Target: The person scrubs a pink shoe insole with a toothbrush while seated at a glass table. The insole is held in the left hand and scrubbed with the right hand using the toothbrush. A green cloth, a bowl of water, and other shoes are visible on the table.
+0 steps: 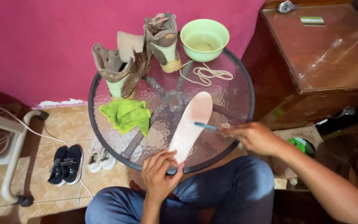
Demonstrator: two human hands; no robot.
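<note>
A pink wall [42, 45] stood behind the work area, and a dark wooden cabinet [328, 54] occupied the right side, with a wristwatch [286, 6] lying on its top. A round glass table [245, 83] with a dark rim stood between the wall and the seated person's knees in blue jeans [228, 186]. Two tan boots stood at the far side of the table: one boot [119, 70] at the left with its tongue pulled up, the other boot [162, 39] just beside a light green bowl [204, 39] holding liquid. A pale insole [189, 124] lay flat on the glass, toe end pointing away from the person, heel end at the near rim. The left hand [159, 176] was clamped on the heel end, fingers curled over its edge. The right hand [255, 137] was closed around the handle of a blue toothbrush [206, 126], whose head touched the right edge of the insole. A crumpled green cloth [126, 115] lay left of the insole, apart from it. A loose pale shoelace [206, 74] lay coiled near the bowl. On the tiled floor [54, 124], a pair of black sneakers [66, 164] stood beside a pair of white sneakers [101, 159].
</note>
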